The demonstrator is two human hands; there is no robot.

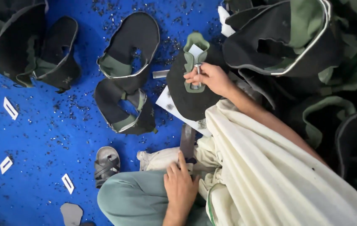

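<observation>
Seen from above, over a blue floor (40, 138) speckled with dark scraps. Right hand (210, 77) stretched out over a dark shoe piece (191, 100) edged in green, fingers pinched together on a small metal punch (198, 71) held upright against the green strap; lower tip of the punch hidden by the fingers. Shoe piece lying on a pale sheet (170, 106), only the corner of it showing. Left hand (180, 188) resting on the lap, on teal trousers (132, 201), fingers curled loosely around a dark flat tool (187, 142); whether clamped or merely touching, hard to tell. Much of the lap buried under a cream cloth (270, 175), cut off at the lower right edge.

To the upper right, a dark heap of shoe pieces (287, 37) with green linings and grey rims, the far side lost in shadow. Two more dark pieces (126, 71) at centre, another pair (32, 48) upper left. Small white tags (10, 108) scattered at left, rectangular, each with a slot. A grey sandal (106, 163) just beside the knee.
</observation>
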